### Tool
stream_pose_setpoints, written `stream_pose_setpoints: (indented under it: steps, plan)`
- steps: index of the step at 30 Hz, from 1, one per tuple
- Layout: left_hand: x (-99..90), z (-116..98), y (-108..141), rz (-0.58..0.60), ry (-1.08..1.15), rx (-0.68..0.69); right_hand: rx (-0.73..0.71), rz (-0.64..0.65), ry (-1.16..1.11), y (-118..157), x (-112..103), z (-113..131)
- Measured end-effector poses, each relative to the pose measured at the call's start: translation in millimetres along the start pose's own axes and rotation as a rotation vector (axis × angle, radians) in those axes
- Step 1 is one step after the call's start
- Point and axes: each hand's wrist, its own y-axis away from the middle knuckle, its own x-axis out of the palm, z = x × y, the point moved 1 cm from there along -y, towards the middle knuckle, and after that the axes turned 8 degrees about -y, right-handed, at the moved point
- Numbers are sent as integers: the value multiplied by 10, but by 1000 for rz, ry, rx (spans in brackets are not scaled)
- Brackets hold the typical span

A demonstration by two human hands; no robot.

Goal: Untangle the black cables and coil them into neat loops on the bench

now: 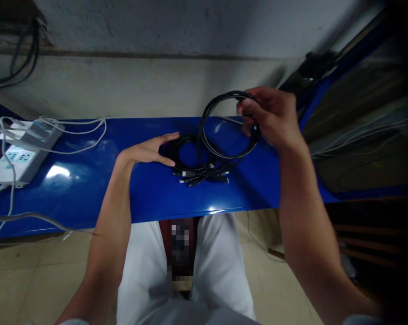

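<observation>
My right hand (269,115) is raised above the blue shelf, its fingers closed on a looped black cable (220,97). The loop hangs tilted, and its lower side overlaps other cables below. On the shelf lies a bundle of coiled black cables (174,155). Several plugs with metal tips (189,174) stick out at its near side; some look like USB plugs. My left hand (149,150) rests at the bundle's left side with thumb and fingers spread around its edge. Whether it presses on the coils I cannot tell.
A white power strip (22,155) with plugs and white cords (88,146) occupies the shelf's left end. Behind the blue shelf (244,189) stands a wall (139,85). Dark cables (27,56) hang at upper left. A blue-framed panel (321,101) bounds the right side.
</observation>
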Motion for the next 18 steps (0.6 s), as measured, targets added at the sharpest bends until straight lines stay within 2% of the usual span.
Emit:
stream_pose_setpoints:
  steps: [2, 5, 10, 14, 18]
  plan:
    - [-19, 6, 30, 23, -31, -25, -27, -4, 17, 21, -28, 291]
    - [33, 27, -9, -20, -57, -30, -91, -9, 69, 44, -54, 703]
    - [333, -13, -256, -141, -68, 123, -219, -25, 151, 58, -46, 1198]
    - [677, -157, -523, -258, -38, 233, -260, -34, 164, 15, -12, 1362]
    - [913, -295, -678, -368, -57, 274, -210, -15, 57, -91, 106, 1272]
